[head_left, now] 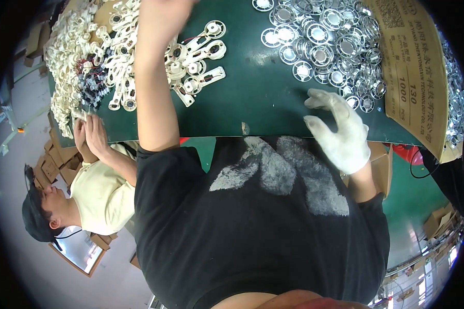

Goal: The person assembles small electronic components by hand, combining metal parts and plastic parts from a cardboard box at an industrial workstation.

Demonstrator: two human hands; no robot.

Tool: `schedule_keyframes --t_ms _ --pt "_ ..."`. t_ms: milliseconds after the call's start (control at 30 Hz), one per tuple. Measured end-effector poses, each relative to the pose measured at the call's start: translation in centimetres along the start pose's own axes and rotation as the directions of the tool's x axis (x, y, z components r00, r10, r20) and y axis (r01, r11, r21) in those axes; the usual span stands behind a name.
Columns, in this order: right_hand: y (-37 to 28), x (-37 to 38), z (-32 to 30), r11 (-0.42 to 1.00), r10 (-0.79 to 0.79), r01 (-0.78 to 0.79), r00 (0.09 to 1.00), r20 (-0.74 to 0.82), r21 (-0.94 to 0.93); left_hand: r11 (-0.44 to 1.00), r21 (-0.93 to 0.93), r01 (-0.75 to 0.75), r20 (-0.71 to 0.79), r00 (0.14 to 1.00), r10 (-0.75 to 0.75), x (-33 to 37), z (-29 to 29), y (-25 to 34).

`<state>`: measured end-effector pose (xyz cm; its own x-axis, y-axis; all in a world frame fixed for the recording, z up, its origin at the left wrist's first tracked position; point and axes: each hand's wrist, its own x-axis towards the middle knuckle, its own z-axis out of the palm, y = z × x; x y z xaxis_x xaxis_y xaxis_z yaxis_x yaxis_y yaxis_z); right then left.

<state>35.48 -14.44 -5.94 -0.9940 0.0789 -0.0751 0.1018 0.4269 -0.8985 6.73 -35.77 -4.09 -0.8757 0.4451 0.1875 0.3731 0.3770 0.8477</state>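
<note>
My left arm reaches forward over the table, and only part of my bare left hand (166, 18) shows at the upper edge; its fingers are out of view. Beside that arm lie white plastic parts (193, 67) with round heads and short handles, some with small motors and thin wires. My right hand (340, 131), in a white glove, is over the near table edge with thumb and fingers apart and nothing between them. Just beyond it is a heap of shiny silver round parts (319, 54) with ring rims, several of them spoked.
A green table (252, 87) lies in front of me. An open cardboard box (407, 77) stands at the right, with more silver parts (454, 92) past it. A large pile of white parts (69, 56) and dark connectors (93, 85) is at the left, where a co-worker's hands (91, 135) are.
</note>
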Motion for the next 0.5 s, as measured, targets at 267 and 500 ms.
schedule_keyframes --t_ms 267,500 --pt "0.8 -0.4 0.7 0.995 -0.099 0.101 0.993 0.070 -0.020 0.563 0.805 -0.189 0.233 0.972 -0.007 -5.3 1.2 -3.1" --pt "1.1 0.1 1.6 0.958 -0.278 0.257 0.942 -0.188 -0.130 0.984 0.136 -0.112 0.149 0.985 0.092 -7.9 0.8 3.4"
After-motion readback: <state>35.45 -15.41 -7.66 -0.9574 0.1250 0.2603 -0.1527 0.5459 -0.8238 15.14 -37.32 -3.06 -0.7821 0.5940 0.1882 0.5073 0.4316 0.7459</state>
